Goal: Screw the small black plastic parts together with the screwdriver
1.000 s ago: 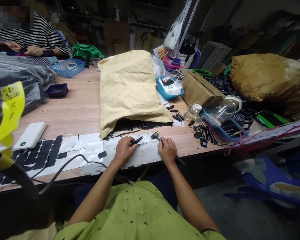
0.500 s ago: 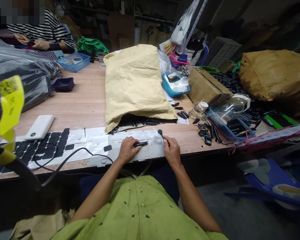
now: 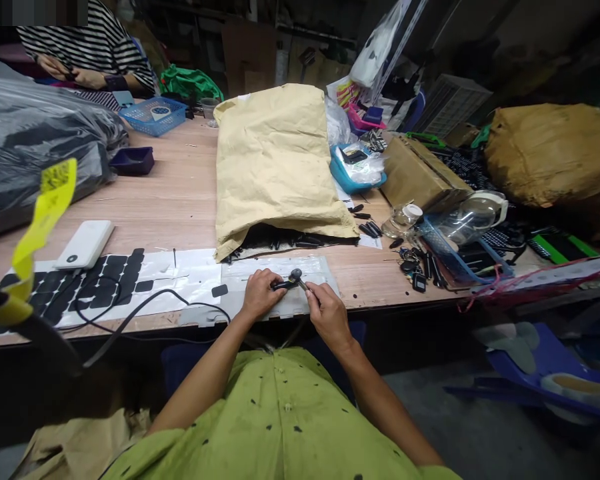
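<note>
Left hand: The left hand [image 3: 261,292] is clamping its fingers on a black piece [image 3: 281,285], which is poking out toward the right hand.
Right hand: The right hand [image 3: 329,313] is gripping a hammer [image 3: 296,275] by its handle, fingers curling round it.
Hammer head: It is overlapping the far end of the black piece; whether the two are touching, I cannot tell.
Board: A pale board [image 3: 237,293] is lying along the near edge of the counter [image 3: 175,193], under the black piece and the left hand.
Sack: A beige sack [image 3: 280,160] is lying just beyond the board, its mouth facing the hands and showing more dark pieces inside.
Left of the hands: A white power bank [image 3: 86,245] is resting beside rows of black patches [image 3: 103,283], and a cable [image 3: 150,301] is looping across them.
Right of the sack: A teal basket [image 3: 355,183] is holding clear plastic; a jar [image 3: 399,223] is standing near some loose black pieces [image 3: 370,229], and keys [image 3: 419,282] are lying nearer the edge.
Far left: A co-worker [image 3: 87,50] in striped sleeves is sitting behind a bulky plastic bag [image 3: 50,140], hands close together.
</note>
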`<state>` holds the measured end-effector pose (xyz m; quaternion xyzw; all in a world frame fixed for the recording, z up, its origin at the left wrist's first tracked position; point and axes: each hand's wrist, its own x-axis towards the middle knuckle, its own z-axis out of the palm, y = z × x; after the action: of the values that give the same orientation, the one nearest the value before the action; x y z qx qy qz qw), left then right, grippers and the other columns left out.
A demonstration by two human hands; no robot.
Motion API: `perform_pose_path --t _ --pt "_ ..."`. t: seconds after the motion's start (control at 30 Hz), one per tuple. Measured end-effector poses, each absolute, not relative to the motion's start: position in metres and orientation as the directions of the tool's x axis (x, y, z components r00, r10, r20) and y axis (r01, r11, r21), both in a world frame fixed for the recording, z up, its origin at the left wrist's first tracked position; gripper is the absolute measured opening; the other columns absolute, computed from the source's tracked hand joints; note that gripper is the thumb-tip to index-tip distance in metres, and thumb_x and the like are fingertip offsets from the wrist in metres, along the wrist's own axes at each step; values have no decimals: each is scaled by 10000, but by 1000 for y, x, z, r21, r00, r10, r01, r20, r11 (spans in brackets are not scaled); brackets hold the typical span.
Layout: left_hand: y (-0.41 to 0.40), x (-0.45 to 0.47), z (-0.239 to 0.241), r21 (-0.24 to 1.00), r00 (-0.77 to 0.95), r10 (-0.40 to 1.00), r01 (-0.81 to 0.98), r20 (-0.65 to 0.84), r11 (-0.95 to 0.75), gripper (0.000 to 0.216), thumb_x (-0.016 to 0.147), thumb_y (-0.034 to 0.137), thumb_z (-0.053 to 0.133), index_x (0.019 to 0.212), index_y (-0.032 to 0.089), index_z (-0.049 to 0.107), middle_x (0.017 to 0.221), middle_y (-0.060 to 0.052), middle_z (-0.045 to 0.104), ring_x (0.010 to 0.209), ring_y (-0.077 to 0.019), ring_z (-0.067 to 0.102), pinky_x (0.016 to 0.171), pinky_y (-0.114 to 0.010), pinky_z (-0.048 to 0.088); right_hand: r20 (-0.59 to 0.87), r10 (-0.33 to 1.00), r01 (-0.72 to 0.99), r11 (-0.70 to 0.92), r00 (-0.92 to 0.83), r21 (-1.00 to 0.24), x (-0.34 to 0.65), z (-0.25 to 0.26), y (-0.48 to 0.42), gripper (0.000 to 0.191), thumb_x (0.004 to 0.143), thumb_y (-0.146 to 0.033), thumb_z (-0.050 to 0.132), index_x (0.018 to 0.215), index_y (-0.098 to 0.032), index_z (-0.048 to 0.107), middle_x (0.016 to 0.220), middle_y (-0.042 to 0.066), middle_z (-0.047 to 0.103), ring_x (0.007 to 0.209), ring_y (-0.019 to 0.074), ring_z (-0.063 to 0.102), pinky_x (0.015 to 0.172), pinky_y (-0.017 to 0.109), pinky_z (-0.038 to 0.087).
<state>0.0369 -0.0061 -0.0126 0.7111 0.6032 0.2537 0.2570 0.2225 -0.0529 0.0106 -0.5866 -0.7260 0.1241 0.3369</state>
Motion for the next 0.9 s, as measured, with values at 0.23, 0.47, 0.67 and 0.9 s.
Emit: perform_pose_path --t 0.23,0.47,0.67,0.9 --pt "-6 38 -13 671 157 987 728 35 -139 120 762 249 742 879 245 719 859 -18 666 904 -228 577 851 -363 441 314 941 821 280 -130 -497 216 18 -54 301 974 -252 455 1100 -233 728 900 63 685 832 191 645 747 271 493" --pt "-7 40 -9 670 140 990 733 21 -118 82 761 243 740 833 237 701 866 -26 664 923 -236 583 849 -368 443 284 944 826 292 -168 -482 208 16 -54 276 960 -248 485 1077 -248 735 884 47 685 801 183 639 707 264 480" --pt "-9 42 -10 689 143 989 713 34 -127 104 768 237 725 872 235 713 887 -30 679 933 -242 581 878 -386 446 349 937 878 161 8 -452 243 8 -31 271 942 -270 503 1066 -248 743 927 62 678 864 200 614 740 286 459" --pt "-8 40 -13 672 153 987 726 48 -145 106 773 245 720 877 225 715 856 -37 661 922 -245 579 870 -386 454 380 908 942 -45 178 -332 283 -27 -4 237 897 -198 543 1024 -210 743 874 73 600 822 213 508 701 309 352"
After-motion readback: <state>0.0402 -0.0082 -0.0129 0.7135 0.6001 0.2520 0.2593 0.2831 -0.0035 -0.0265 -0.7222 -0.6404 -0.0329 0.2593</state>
